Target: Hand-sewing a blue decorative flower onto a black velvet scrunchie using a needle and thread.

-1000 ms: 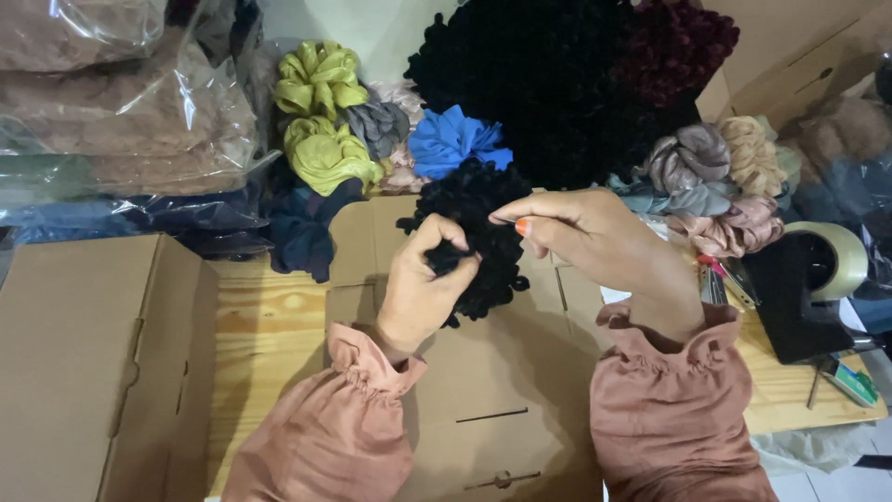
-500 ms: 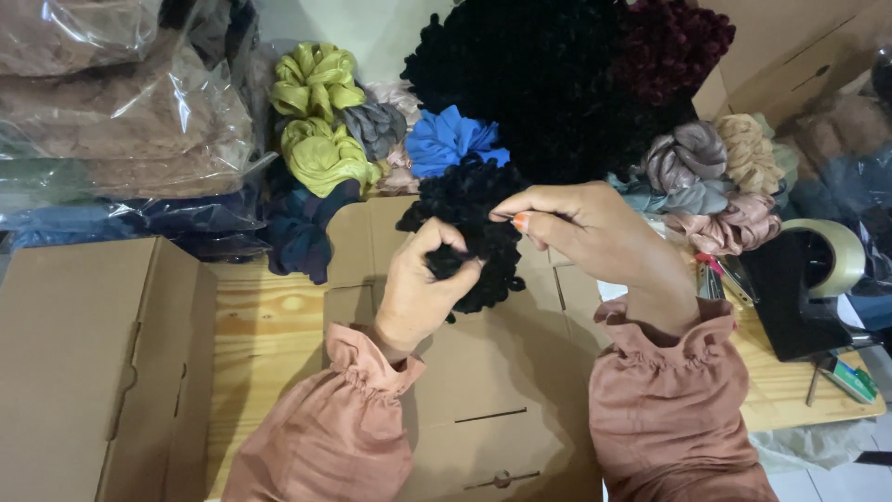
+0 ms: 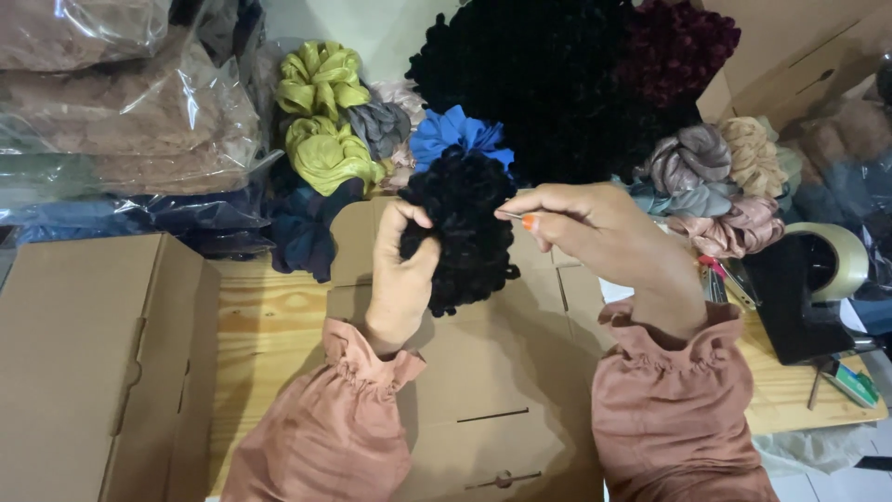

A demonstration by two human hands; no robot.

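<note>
Scrunchie (image 3: 462, 223) held between left hand (image 3: 401, 274) and right hand (image 3: 595, 232) above a flat cardboard sheet (image 3: 483, 390) on the table (image 3: 269, 325), scrunchie pile (image 3: 557, 84) behind, box (image 3: 93, 363) left, tape dispenser (image 3: 818, 279) right

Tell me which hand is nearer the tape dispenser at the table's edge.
Right. The right hand is over the flat cardboard, with the tape dispenser a short way off to its right. The left hand, gripping the black scrunchie, is further left, beyond the right hand.
</note>
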